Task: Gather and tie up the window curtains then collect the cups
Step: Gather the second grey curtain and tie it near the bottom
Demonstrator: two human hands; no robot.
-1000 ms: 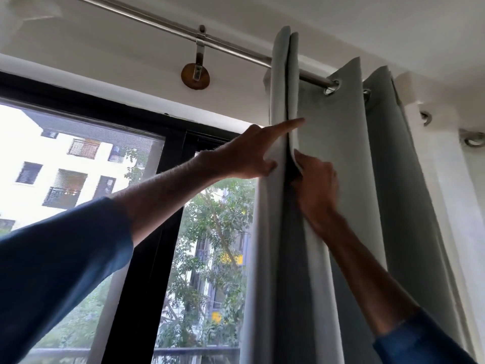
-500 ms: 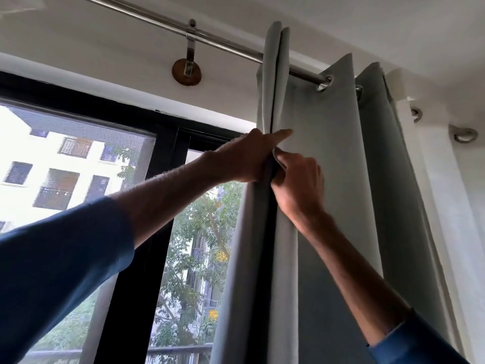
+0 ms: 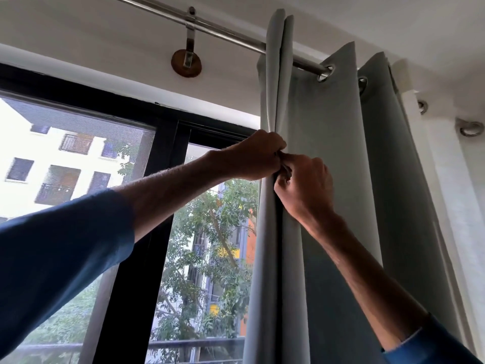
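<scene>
A grey-green eyelet curtain (image 3: 328, 143) hangs in bunched folds from a steel rod (image 3: 225, 32) at the right of the window. My left hand (image 3: 252, 156) grips the leftmost fold from the window side, fingers curled round its edge. My right hand (image 3: 304, 185) pinches the same fold from the room side, just below and to the right. The two hands touch at the fingertips. No cups are in view.
A black-framed window (image 3: 168, 158) fills the left, with trees and buildings outside. A round rod bracket (image 3: 186, 61) is fixed to the wall above. A white sheer curtain (image 3: 456, 179) with eyelets hangs at the far right.
My left index finger, stretched out a second ago, has curled round the fold. Both hands have slid down the curtain edge and closed together on it.
</scene>
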